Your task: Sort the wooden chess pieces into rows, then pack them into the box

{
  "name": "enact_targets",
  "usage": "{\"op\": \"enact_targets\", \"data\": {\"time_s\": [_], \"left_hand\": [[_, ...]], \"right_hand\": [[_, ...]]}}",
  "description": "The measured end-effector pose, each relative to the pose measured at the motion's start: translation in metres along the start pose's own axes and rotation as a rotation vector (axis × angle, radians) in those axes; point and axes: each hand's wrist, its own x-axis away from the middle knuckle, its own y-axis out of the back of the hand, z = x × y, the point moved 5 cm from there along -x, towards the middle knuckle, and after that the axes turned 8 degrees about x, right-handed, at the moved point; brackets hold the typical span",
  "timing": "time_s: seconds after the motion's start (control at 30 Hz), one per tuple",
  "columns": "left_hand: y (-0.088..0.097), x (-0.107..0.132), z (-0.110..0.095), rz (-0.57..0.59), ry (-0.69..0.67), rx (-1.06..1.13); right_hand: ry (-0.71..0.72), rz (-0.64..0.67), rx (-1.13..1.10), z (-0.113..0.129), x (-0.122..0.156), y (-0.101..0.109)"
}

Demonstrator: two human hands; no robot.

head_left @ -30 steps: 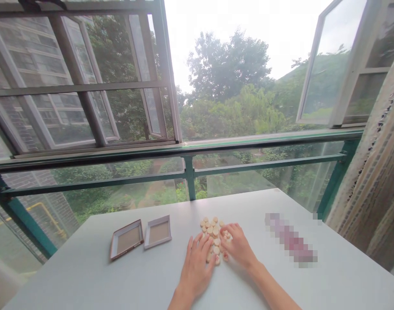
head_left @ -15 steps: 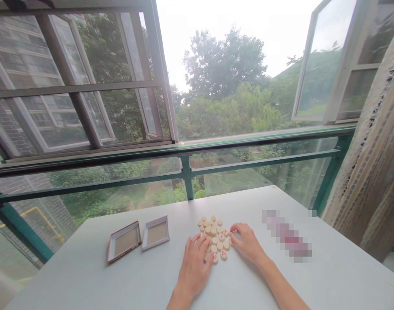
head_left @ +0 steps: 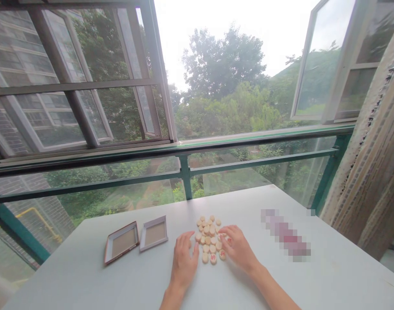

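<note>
Round, pale Chinese chess pieces lie in a loose cluster on the white table, most with blank faces up. Red characters show on a piece at the near edge and on another piece to its right. My left hand rests at the cluster's left side, thumb apart from the fingers, holding nothing. Over the right side of the cluster, my right hand has its fingers and thumb apart, covering a few pieces. Whether its fingertips touch a piece cannot be made out.
Left of the pieces lie two shallow open trays, a brown-edged box half and a grey-white one. A pixelated patch covers something on the right. Beyond the table stand a green railing and open windows; a curtain hangs at right.
My left hand has drawn back leftward off the pieces. My right hand has shifted left over the cluster, covering red-marked pieces that showed before.
</note>
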Motion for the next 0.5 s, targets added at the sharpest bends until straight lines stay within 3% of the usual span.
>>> {"op": "enact_targets", "data": {"time_s": [0.17,0.33,0.5], "left_hand": [[-0.008,-0.009,0.004,0.028,-0.038,0.008],[-0.014,-0.012,0.018,0.016,0.074,0.052],[-0.014,-0.013,0.017,0.014,0.114,0.020]], "right_hand": [[0.136,0.076,0.036,0.028,0.005,-0.020],[0.144,0.066,0.114,0.036,0.006,-0.027],[0.154,0.076,0.120,0.040,0.006,-0.028]]}}
